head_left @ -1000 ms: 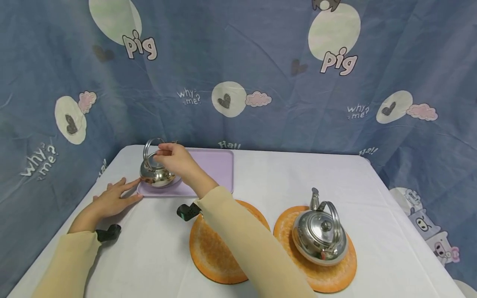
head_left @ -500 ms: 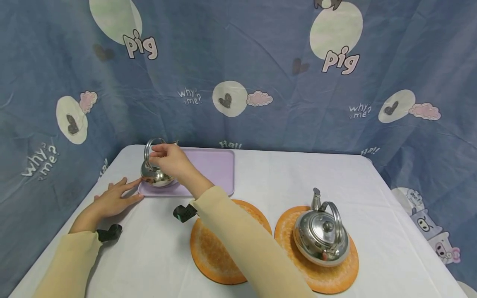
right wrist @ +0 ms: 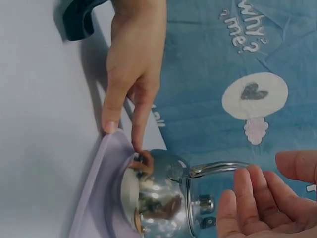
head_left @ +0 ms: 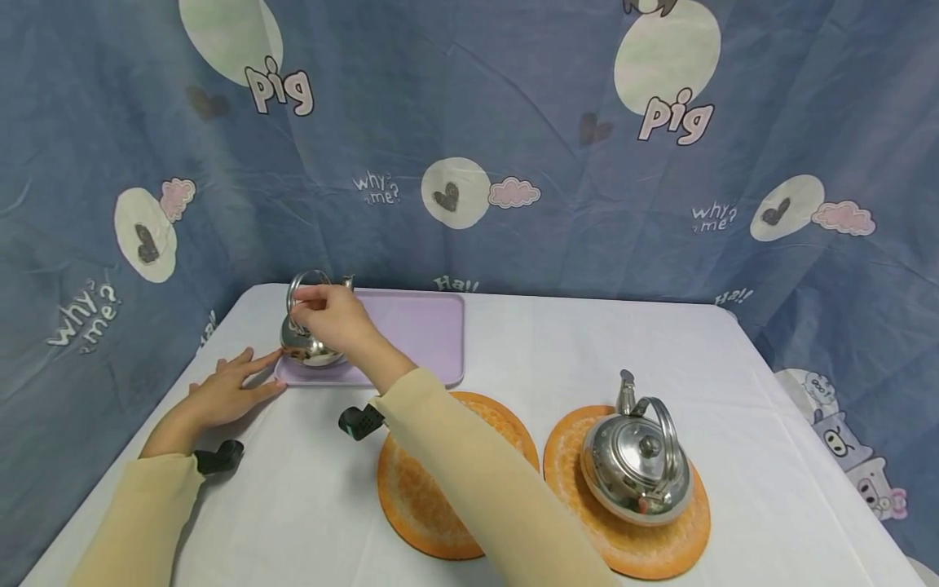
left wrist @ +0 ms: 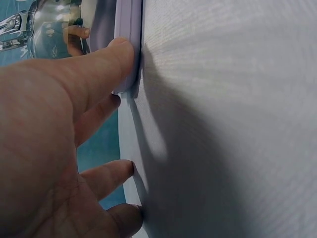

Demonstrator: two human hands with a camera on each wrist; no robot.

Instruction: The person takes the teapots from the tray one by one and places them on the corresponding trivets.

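At the far kettle [head_left: 323,353], the right hand [head_left: 337,318] blocks the handle's near side, and the left hand [head_left: 223,395] obstructs the near-left corner of the purple tray [head_left: 418,326]. The right sleeve [head_left: 484,473] bars the way over the left orange mat [head_left: 421,497]. A hand could pass over the tray's bare right half or the white cloth [head_left: 572,350] beyond the near kettle [head_left: 638,465], whose raised handle and spout stand in the way.

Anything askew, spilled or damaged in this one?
Nothing stands out. The tray kettle and the mat kettle both stand upright, and I see no spill or damage; the right sleeve hides part of the left orange mat.
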